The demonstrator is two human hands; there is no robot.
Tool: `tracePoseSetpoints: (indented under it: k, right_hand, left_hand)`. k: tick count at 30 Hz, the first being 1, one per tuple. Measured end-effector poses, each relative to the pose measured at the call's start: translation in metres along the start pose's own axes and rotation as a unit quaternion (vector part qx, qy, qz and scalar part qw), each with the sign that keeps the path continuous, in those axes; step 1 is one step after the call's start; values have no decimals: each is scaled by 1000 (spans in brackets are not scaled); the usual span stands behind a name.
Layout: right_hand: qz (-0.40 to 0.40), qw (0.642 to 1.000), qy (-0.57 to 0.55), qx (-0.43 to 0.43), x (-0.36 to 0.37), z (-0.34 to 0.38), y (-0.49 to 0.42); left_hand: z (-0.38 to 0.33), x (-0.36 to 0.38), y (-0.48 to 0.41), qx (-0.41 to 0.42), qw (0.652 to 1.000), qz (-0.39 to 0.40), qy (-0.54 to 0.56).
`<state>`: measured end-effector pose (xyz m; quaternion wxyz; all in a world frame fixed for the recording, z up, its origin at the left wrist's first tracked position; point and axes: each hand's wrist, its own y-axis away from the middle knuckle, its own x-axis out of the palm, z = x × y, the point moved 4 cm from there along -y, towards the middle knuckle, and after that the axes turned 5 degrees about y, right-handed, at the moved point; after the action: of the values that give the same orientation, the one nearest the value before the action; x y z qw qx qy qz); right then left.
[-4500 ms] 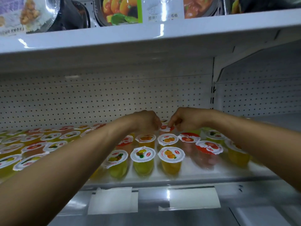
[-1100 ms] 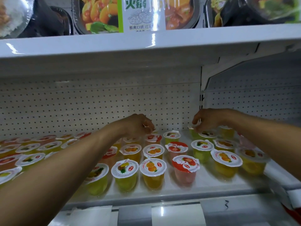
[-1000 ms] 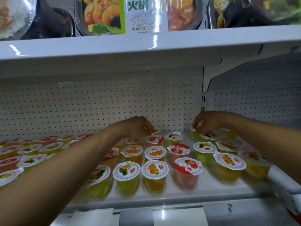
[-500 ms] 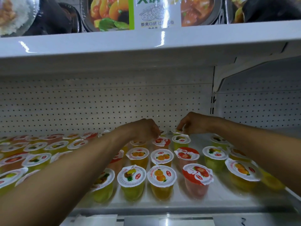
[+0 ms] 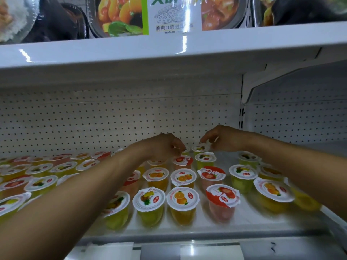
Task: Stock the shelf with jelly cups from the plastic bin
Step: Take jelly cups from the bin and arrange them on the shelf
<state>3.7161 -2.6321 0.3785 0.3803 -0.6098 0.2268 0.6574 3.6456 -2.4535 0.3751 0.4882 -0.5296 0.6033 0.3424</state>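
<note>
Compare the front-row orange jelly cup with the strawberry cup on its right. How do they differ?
The orange cup has a white lid picturing oranges; the strawberry cup's lid is red and white with strawberries. The orange cup holds amber jelly, the strawberry cup pinkish jelly. The orange cup's lid edge lies smooth; the strawberry cup's looks crinkled. Both stand upright and sealed on the shelf.

Only readable text is at 12 o'clock, on the hotpot pack on the upper shelf. Green header is cropped at the top, looks like 火锅. Under the lotus-root sketch: 脆爽口感 过足…, rest lost in glare. Line below is unreadable. Jelly cups at 6 o'clock have a red oval logo on the lids, script illegible.
</note>
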Motion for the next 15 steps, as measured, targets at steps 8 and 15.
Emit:
tracePoseSetpoints:
  k: [8,15]
  right_hand:
    - [-66,994,-57,-65,-20,45,74]
    - [-73,994,-12,-80,-13,67,148]
  left_hand:
    - [-32,-7,60,67,997,-35,-2]
    - [-55,5,138,91,990,-105,8]
